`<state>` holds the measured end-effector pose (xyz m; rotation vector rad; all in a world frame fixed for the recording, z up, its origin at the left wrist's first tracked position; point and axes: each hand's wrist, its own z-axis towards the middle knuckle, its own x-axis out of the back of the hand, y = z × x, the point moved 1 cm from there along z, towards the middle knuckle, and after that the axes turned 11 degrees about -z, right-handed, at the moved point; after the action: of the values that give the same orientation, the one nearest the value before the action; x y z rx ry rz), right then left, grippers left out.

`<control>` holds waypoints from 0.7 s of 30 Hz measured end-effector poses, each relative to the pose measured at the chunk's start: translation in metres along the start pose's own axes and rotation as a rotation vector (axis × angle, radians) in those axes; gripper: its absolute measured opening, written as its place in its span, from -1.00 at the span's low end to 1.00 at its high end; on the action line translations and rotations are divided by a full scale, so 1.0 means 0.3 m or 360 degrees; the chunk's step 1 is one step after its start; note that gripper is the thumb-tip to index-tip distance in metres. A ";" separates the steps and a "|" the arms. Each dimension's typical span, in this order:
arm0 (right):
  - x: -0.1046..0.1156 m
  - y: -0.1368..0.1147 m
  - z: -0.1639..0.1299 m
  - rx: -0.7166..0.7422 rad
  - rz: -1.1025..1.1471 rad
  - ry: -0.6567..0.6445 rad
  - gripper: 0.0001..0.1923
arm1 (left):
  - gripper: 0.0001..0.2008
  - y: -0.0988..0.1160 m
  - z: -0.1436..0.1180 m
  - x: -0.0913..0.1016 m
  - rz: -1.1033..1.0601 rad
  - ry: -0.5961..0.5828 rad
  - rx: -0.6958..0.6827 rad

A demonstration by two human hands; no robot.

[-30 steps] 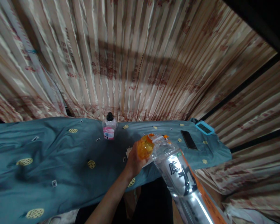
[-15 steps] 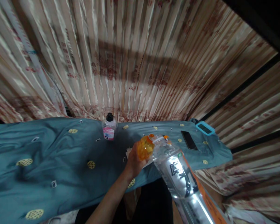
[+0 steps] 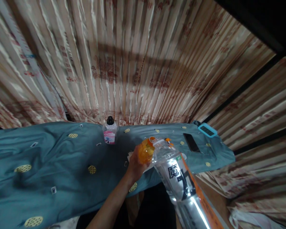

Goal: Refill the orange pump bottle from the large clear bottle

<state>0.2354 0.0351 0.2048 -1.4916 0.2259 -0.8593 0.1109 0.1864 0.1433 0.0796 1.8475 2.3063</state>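
Observation:
My left hand (image 3: 135,165) is closed around a small translucent orange bottle (image 3: 146,151), which leans with its mouth to the right. A large clear plastic bottle (image 3: 181,184) with a silver and orange label slants up from the lower right. Its neck is at the mouth of the orange bottle; I cannot tell whether the two touch. An orange cap piece (image 3: 168,141) shows beside the large bottle's neck. My right hand does not show; whatever holds up the large bottle is out of the frame. Something white and papery (image 3: 148,167) lies beneath the orange bottle, mostly hidden.
A clear bottle with black cap and pink label (image 3: 110,132) stands on the teal cloth (image 3: 68,159), left of my hand. To the right lie a black phone (image 3: 191,142) and a blue-framed device (image 3: 207,130). Patterned curtains (image 3: 133,63) hang behind and along the right.
The view has shifted slightly, so most things sit a little further left. Both bottles keep nearly the same pose, mouth to neck.

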 end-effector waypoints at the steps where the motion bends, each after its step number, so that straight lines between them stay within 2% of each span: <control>1: -0.033 0.012 0.024 -0.0006 -0.0010 -0.0010 -0.65 | -0.54 -0.001 0.000 -0.001 0.0000 0.0001 0.0007; 4: -0.087 0.042 0.055 -0.0019 -0.0029 -0.0023 -0.67 | -0.53 -0.007 0.001 -0.003 -0.0008 -0.0002 0.0007; 11: -0.049 0.073 0.026 -0.0031 -0.0032 -0.0006 -0.49 | -0.52 -0.011 0.001 -0.001 0.0012 0.0012 0.0001; 13: -0.062 0.080 0.027 -0.0038 -0.0034 -0.0011 -0.48 | -0.52 -0.009 0.000 0.001 0.0025 0.0020 -0.0015; 17: -0.107 0.096 0.031 -0.0057 -0.0043 -0.0027 -0.59 | -0.55 -0.010 -0.002 0.001 0.0014 -0.0008 -0.0021; 21: -0.124 0.113 0.033 -0.0075 -0.0058 -0.0015 -0.52 | -0.56 -0.014 -0.002 -0.001 -0.0041 0.0010 -0.0030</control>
<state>0.2279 0.0608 0.1610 -1.5471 0.2141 -0.8812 0.1117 0.1865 0.1391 0.0454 1.8189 2.3089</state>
